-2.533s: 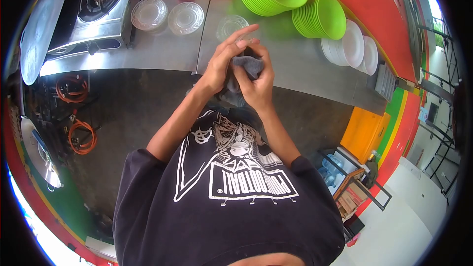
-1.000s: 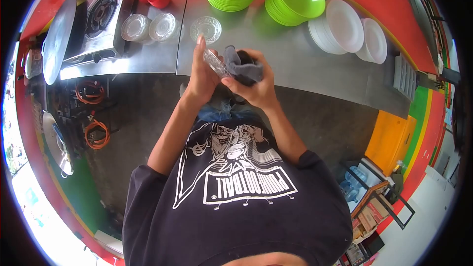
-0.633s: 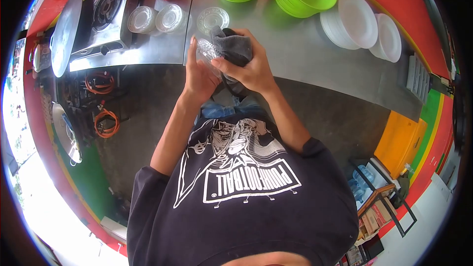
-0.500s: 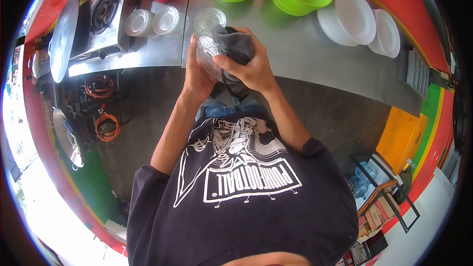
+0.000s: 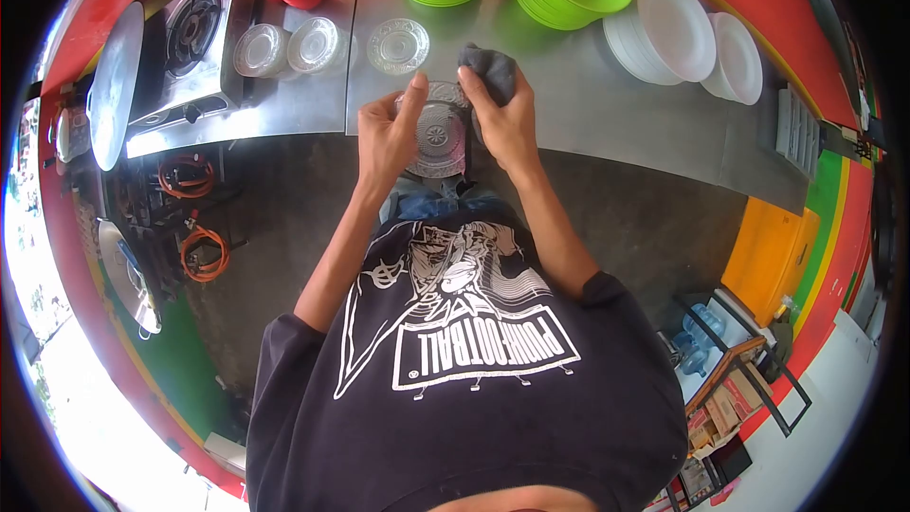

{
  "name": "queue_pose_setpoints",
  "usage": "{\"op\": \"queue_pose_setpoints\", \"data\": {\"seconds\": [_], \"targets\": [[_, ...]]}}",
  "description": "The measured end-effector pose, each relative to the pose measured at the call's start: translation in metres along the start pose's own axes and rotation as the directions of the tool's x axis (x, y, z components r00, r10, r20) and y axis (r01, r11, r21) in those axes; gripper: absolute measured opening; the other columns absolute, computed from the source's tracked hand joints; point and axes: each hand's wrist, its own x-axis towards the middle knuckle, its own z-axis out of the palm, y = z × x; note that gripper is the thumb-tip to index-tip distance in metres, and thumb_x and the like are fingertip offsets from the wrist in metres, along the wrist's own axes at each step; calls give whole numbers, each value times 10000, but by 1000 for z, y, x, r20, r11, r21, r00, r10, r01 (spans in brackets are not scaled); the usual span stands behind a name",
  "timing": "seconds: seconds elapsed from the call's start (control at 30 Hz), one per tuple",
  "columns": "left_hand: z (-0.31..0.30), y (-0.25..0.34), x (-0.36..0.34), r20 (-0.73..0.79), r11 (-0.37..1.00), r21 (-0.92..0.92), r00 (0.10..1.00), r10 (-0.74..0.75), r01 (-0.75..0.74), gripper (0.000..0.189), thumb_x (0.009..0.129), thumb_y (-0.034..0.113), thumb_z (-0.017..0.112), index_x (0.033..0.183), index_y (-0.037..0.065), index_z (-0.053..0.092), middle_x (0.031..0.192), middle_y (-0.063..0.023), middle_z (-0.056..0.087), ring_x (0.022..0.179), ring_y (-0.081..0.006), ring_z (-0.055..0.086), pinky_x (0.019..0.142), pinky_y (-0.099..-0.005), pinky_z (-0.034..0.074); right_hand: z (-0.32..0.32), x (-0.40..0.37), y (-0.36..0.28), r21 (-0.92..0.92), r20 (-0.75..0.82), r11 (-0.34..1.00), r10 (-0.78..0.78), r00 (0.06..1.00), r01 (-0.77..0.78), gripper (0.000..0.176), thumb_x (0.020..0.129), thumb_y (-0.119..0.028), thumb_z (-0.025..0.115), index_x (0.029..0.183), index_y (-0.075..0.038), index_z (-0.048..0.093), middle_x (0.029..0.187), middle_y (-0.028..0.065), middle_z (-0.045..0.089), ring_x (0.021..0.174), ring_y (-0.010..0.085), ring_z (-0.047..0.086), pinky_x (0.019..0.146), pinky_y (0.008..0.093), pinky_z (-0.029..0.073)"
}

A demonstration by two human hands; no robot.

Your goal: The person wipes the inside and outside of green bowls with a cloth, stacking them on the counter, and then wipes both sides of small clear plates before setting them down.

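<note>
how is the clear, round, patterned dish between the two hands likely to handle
The clear, round, patterned dish is probably stiff: no sag shows between left hand and right hand. It looks like glass, so likely fragile if knocked. Its shiny surface may slip, though the textured pattern might add grip.

- Clear, round glass plate (image 5: 437, 138), embossed, broad side to the camera, between left hand (image 5: 388, 140) and right hand (image 5: 508, 129)
- Grey cloth (image 5: 491, 69), bunched in right hand

Shirt (image 5: 464, 427): white block capitals (image 5: 485, 354), inverted to the camera, read "PUNKFOOTBALL"; small circled mark (image 5: 412, 374) follows the last letter, character illegible.
</note>
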Motion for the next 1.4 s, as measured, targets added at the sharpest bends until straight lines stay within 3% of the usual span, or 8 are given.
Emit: {"op": "queue_pose_setpoints", "data": {"seconds": [0.27,0.5,0.77,0.83,0.93,1.07,1.2,1.4], "targets": [[14,-13,-4,69,964,-253,993,98,-78,592,1045,501,491,651,64,557,516,3,498,437,-85,467,425,-246,341,2,5,12,307,-261,949,151,953,-67,380,978,-288,690,1212,6,638,1103,45,660,990,123,589,889,286,469],[2,-22,20,203,972,-120,963,-177,203,634,1047,524,453,668,27,556,543,-31,491,410,-123,475,355,-276,375,-11,1,4,-445,125,824,-332,935,352,319,941,-295,704,1160,-63,686,1114,116,636,956,240,664,885,344,520],[16,-23,25,130,947,-276,983,-129,161,582,1079,464,413,816,-7,633,677,-53,585,580,-121,581,488,-275,465,12,-11,-6,-528,462,449,-561,687,721,280,884,-212,686,1142,-124,750,1252,93,626,1148,308,576,988,448,468],[12,-22,25,72,977,-168,986,148,-134,585,1073,475,409,828,0,647,717,-40,604,647,-112,572,559,-282,473,17,-19,-2,-513,474,441,-569,672,736,316,883,-222,676,1191,-161,719,1286,72,614,1168,296,572,1008,521,446],[9,-12,22,-25,960,-267,995,-99,89,594,1054,512,404,757,38,604,697,-32,584,588,-126,531,567,-295,470,16,-33,5,-472,466,483,-574,674,738,365,897,-209,667,1257,-151,670,1308,75,608,1228,299,557,1053,541,417],[8,-34,28,-129,899,-412,967,-220,149,602,1042,547,407,655,91,473,588,-30,480,482,-134,460,475,-306,453,11,-34,24,-369,251,659,-608,753,655,334,941,-153,626,1261,-57,630,1338,141,574,1230,305,554,1078,468,401],[5,-32,16,-169,892,-418,950,-264,173,688,1033,611,379,642,57,494,552,-52,484,470,-143,489,410,-296,448,16,-28,26,22,-121,992,-121,985,125,306,1042,-205,520,1206,37,611,1226,121,602,1149,190,549,1015,316,423],[2,-53,17,-87,985,-167,996,21,-36,754,1040,629,328,654,10,518,563,-69,534,505,-141,549,448,-293,452,13,5,61,395,-74,874,337,938,-283,344,1053,-255,507,1166,45,631,1051,48,650,968,115,581,905,286,456]]}}
